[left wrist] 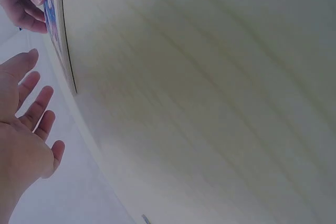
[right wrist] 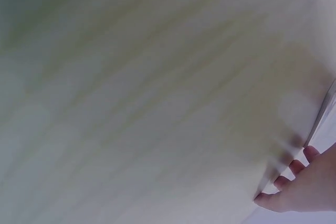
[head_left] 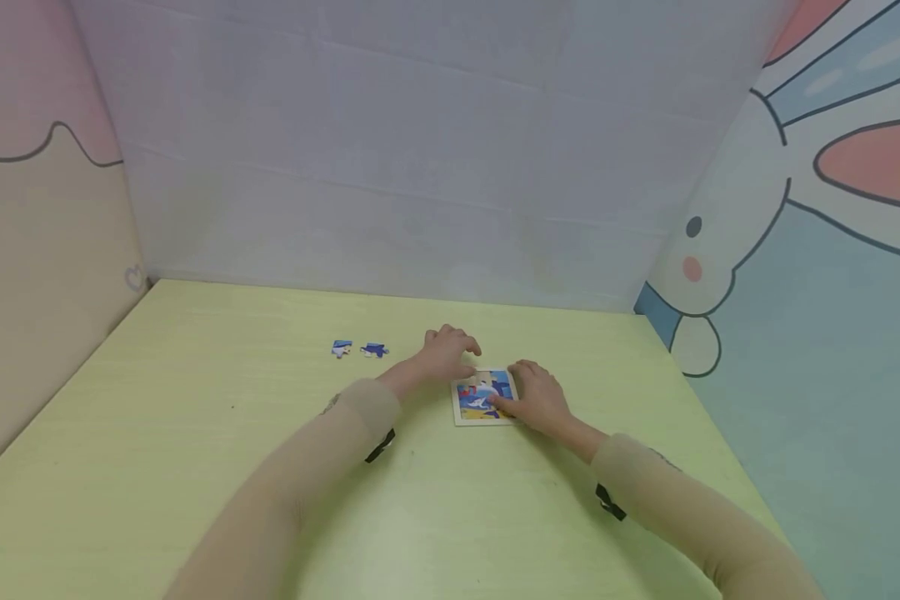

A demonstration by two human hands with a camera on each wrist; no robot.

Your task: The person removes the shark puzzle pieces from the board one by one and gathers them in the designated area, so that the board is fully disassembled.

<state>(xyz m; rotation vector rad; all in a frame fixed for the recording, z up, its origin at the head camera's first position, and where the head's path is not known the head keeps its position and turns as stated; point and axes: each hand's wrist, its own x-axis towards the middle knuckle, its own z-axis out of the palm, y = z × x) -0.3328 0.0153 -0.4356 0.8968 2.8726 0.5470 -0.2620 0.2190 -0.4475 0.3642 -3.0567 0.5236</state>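
Three walls, one plain and two with cartoon prints, enclose a pale yellow table [head_left: 195, 433]. One puzzle board [head_left: 483, 422] lies there; two loose pieces [head_left: 375, 350] sit farther left. The person's right hand [head_left: 542, 400] holds the board's right side, thumb on the picture; the left hand [head_left: 445, 354], fingers relaxed and holding nothing, is near its far left corner.

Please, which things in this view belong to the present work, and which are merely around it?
Belong to the work, it seems:
framed puzzle
left loose piece
right loose piece

Merely around:
rabbit picture
pale back wall
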